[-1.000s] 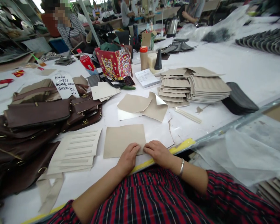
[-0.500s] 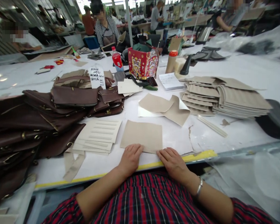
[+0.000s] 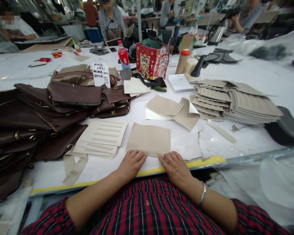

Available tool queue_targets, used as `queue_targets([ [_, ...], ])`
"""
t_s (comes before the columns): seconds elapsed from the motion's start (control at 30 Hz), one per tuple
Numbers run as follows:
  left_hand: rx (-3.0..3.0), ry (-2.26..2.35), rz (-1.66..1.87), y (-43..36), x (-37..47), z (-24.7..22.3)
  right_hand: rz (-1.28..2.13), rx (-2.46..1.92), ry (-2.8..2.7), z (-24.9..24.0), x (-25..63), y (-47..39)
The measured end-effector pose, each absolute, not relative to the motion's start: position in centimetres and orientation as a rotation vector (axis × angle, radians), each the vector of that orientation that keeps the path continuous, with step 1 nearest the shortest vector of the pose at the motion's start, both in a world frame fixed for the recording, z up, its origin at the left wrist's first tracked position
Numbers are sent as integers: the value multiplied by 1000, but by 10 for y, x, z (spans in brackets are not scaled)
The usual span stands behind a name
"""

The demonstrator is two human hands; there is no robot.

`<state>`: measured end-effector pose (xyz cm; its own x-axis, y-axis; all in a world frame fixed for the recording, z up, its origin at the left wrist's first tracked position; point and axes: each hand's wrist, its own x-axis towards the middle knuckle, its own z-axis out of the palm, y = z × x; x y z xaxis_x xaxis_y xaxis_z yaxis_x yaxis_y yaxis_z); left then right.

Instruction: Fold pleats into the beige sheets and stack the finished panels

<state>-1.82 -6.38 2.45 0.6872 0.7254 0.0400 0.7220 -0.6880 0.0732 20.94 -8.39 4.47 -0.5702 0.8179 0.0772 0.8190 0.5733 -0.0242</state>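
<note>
A beige rectangular sheet (image 3: 149, 138) lies flat near the table's front edge. Its lower left edge is under the fingertips of my left hand (image 3: 132, 163), which rests open with the palm down. My right hand (image 3: 175, 165), also open and palm down, has its fingers at the sheet's lower right corner. To the left lie pale panels with slots (image 3: 105, 135) and a beige strip (image 3: 74, 168). Beyond the sheet, a curled beige piece (image 3: 172, 109) with a white underside rests on the table.
Brown leather bags (image 3: 63, 114) are heaped at the left. Stacked beige panels (image 3: 247, 102) stand at the right. Farther back are a red patterned box (image 3: 150, 62), a red-capped bottle (image 3: 123, 55) and a notepad (image 3: 180, 83). Yellow tape (image 3: 203, 162) runs along the table edge. Several people work beyond.
My right hand has shifted slightly left along the sheet's near edge, and my left hand has moved slightly left. The camera view has tilted down a little. The sheet stays flat.
</note>
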Motion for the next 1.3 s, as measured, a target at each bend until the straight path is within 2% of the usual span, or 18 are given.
queue_targets([
  [0.17,2800,1237,86,-62,-20,28,126,-1324,-2704,36,182,-76],
  [0.3,2757,1309,149,-61,-45,23,171,-1291,-2662,28,194,-77],
  [0.67,2750,1546,449,-78,-61,-1,150,-1582,-2393,19,222,-96],
  [0.83,2700,1624,368,-65,-54,22,286,-1583,-2325,29,224,-86],
  [0.97,2638,1465,452,-42,-28,38,405,-1522,-2235,38,213,-68],
  [1.13,2500,1159,498,-20,6,24,483,-1481,-2229,31,194,-54],
  [1.3,2452,1286,467,-20,-5,10,478,-1574,-2225,23,196,-59],
])
